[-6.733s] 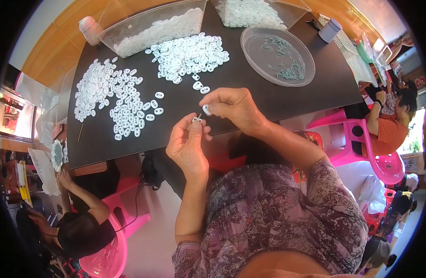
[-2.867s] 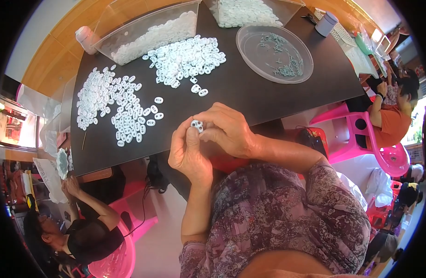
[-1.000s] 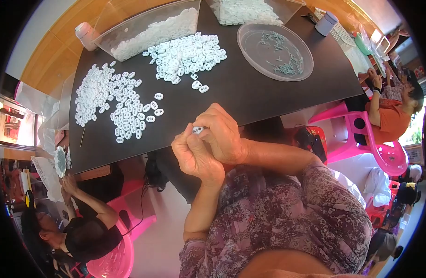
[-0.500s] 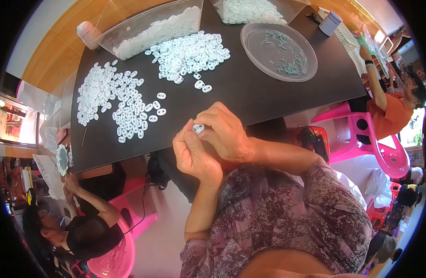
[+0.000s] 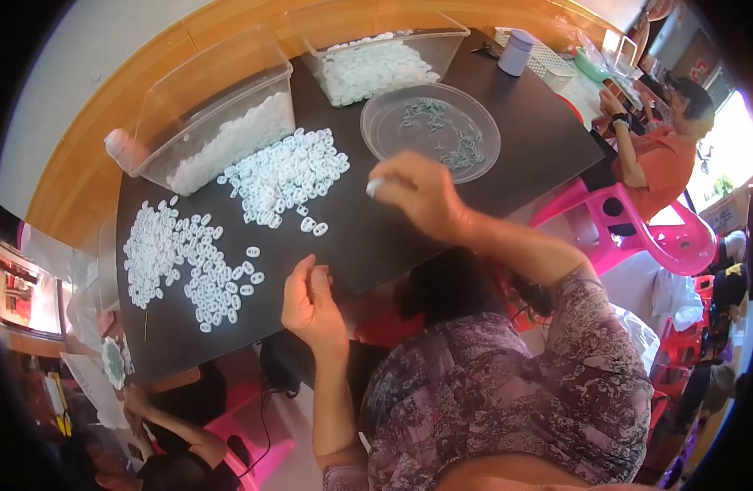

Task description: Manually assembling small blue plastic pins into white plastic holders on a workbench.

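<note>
A: What takes up the most room?

B: The dark table [image 5: 540, 155], spread before the person. Along its far side stand the left bin [image 5: 192, 143] and the right bin [image 5: 450, 49], both clear and both holding heaps of white bits.

A: Next in size?

B: A round clear tray [image 5: 385, 135], on the near side of the right bin and a little to the right. Then the left pile [image 5: 147, 262] of white bits, thinning out toward the right, and the middle pile [image 5: 286, 176], close in front of the left bin.

A: And the hands?

B: The right hand [image 5: 421, 196] is out over the table, by the tray's near side, thumb and fingertips pinching something white. The left hand [image 5: 315, 315] is nearer the person, at the table's near edge, well apart from the right one. Its fingers curl loosely and its thumb is raised; whether anything is tucked inside, I can't tell.

A: Smaller than those?

B: A lavender jar [image 5: 517, 52], upright at the far right, and a pale bottle [image 5: 124, 151] beside the left bin.

A: Smallest?

B: The pinched white piece [image 5: 374, 187], poking out left of the right fingertips, blurred. Two loose ovals [image 5: 320, 229] lie just on the near side of the middle pile. Last, thin green bits [image 5: 465, 151], clustered in the tray.
</note>
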`<state>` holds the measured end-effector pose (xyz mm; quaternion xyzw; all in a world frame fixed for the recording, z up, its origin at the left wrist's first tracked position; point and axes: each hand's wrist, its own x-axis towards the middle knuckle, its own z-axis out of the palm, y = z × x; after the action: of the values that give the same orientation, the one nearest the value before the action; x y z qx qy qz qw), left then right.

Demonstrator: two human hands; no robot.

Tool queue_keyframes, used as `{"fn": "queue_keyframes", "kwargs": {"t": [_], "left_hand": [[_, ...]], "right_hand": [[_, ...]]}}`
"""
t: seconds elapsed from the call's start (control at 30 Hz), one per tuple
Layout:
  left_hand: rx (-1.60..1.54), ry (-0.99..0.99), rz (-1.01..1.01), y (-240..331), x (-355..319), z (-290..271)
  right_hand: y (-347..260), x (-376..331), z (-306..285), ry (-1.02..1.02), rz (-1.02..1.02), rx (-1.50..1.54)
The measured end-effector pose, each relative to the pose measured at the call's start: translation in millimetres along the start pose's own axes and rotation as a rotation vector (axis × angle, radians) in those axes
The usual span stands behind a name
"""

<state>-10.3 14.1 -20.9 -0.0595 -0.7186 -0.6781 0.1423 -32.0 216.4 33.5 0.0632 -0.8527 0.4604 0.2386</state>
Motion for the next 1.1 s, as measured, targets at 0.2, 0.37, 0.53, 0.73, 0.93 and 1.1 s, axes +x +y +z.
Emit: {"fn": "queue_keyframes", "kwargs": {"t": [0.2,0.37,0.53,0.73,0.93,1.1], "left_hand": [[0.022,-0.075,-0.076,-16.6,22.4,-5.3],[0.094,-0.09,-0.095,-13.8,33.9,3.4],[0.479,-0.037,0.176,-15.7,50.1,9.7],[0.948,-0.181,0.371,-14.0,71.9,13.7],[0.86,-0.194,0.329,-17.6,79.9,12.1],[0.859,-0.203,0.19,-8.2,79.4,11.1]], "right_hand": [[17.2,110.5,-60.7,0.198,-0.003,-0.197],[56.4,206.8,-95.0,0.383,-0.363,-0.546],[84.3,243.8,-102.9,0.587,-0.555,-0.795],[74.7,162.8,-53.0,0.363,-0.743,-0.713],[42.5,93.8,-34.6,0.104,-0.653,-0.558],[41.8,56.5,10.1,-0.05,-0.575,-0.345]]}}
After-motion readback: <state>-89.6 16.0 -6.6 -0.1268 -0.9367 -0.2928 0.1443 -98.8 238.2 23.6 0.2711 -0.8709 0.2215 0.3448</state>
